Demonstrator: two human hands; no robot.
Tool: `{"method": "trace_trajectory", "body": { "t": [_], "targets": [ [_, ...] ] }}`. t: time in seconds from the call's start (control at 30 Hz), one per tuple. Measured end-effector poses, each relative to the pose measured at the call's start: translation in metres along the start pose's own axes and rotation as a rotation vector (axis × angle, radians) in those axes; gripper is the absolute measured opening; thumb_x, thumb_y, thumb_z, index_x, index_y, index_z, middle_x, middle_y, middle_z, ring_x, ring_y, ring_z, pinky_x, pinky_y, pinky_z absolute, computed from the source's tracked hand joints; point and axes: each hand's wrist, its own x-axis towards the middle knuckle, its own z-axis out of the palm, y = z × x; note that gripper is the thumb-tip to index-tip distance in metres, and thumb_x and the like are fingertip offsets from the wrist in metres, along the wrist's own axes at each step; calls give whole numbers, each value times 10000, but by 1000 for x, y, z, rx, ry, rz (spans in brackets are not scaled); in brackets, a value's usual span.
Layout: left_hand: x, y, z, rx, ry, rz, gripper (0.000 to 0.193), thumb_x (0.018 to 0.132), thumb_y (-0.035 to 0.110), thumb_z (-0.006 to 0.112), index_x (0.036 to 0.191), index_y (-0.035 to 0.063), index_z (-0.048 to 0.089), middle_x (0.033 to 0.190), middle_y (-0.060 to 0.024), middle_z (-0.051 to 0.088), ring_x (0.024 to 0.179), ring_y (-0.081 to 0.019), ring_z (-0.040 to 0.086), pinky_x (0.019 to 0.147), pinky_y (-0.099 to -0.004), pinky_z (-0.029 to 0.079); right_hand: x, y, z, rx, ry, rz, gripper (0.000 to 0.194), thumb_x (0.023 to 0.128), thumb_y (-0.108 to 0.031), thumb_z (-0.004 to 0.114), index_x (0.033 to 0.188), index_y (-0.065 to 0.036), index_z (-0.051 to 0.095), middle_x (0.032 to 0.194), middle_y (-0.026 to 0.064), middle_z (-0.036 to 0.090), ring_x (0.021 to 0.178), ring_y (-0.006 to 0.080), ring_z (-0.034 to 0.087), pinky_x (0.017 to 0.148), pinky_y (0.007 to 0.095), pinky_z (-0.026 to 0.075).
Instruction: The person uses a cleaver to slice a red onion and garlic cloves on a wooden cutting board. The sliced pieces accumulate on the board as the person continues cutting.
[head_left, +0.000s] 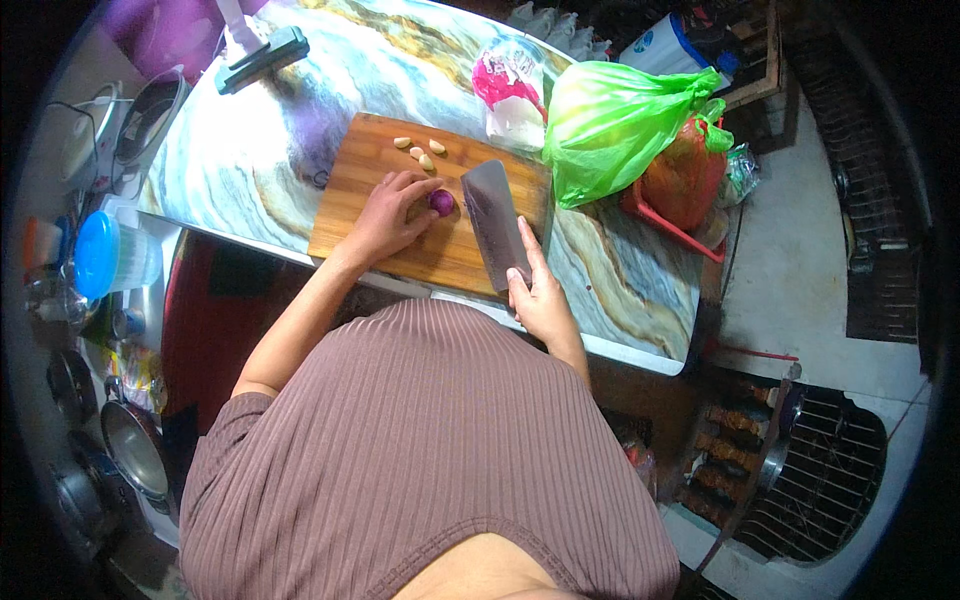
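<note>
On a wooden cutting board (360, 180) lies a small purple onion or shallot (441, 202), its round face showing. My left hand (394, 214) grips it from the left with fingers and thumb. In my right hand (534, 289) is a cleaver (495, 225) with a broad blade; the handle is hidden in the hand. The blade is over the right part of the board, a little apart from the onion. Several peeled garlic cloves (425, 161) lie near the board's far edge, beyond my left hand.
The board rests on a marble-patterned table (630, 277). Right of it stand a green plastic bag (615, 127), a red basket (667, 225) and a pink and clear plastic bag (514, 97). A device on a stand (262, 60) is at the far left. A blue-lidded tub (97, 255) is left.
</note>
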Motion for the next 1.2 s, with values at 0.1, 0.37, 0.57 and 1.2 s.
{"method": "trace_trajectory", "body": {
  "t": [0.1,0.37,0.57,1.2],
  "targets": [
    [4,-1,7,16,13,52,426,832,178,772,1240,82,695,1142,-125,658,1103,-351,595,959,-458,488,5,10,-1,-21,19,-37,758,1025,-52,525,1651,-350,218,712,-13,521,545,73,468,474,257,437],
    [9,28,22,112,15,-73,281,836,234,795,999,34,684,1014,-132,665,1016,-350,629,889,-451,502,4,0,-10,-2,35,59,755,993,-43,529,1647,-263,223,1274,168,509,1091,302,511,864,367,467],
    [18,21,17,-70,45,106,214,881,153,749,1039,19,695,997,-143,670,970,-368,656,835,-459,538,-2,-2,-6,-20,76,-45,755,977,-68,538,1642,-237,222,1470,293,512,1218,460,612,990,474,505],
    [13,30,37,-62,-38,185,265,908,71,709,1171,41,703,1096,-157,672,1018,-361,660,889,-432,532,6,11,-8,-85,94,-114,752,986,-109,548,1632,-320,226,1175,340,649,965,499,679,819,539,534]
  ]
}}
